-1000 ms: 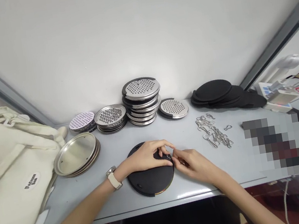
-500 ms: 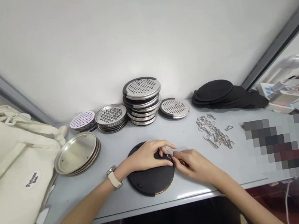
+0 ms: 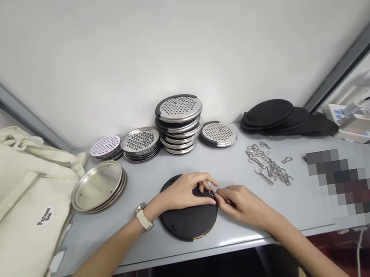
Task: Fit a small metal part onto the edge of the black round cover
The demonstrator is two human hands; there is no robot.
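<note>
Our left hand (image 3: 183, 192) clamps a black round disc (image 3: 188, 224) lying flat on the tabletop (image 3: 310, 217), its fingers (image 3: 204, 184) gripping near the disc's right edge. Our right hand (image 3: 241, 205) has its fingers (image 3: 220, 193) closed on a small metal ring (image 3: 211, 194) at that edge, partly hidden. The disc looks light and stiff, easily held by its rim. The ring looks fiddly and slippery, needing a tight fingertip pinch. A heap of metal clips (image 3: 268, 166) lies nearby.
</note>
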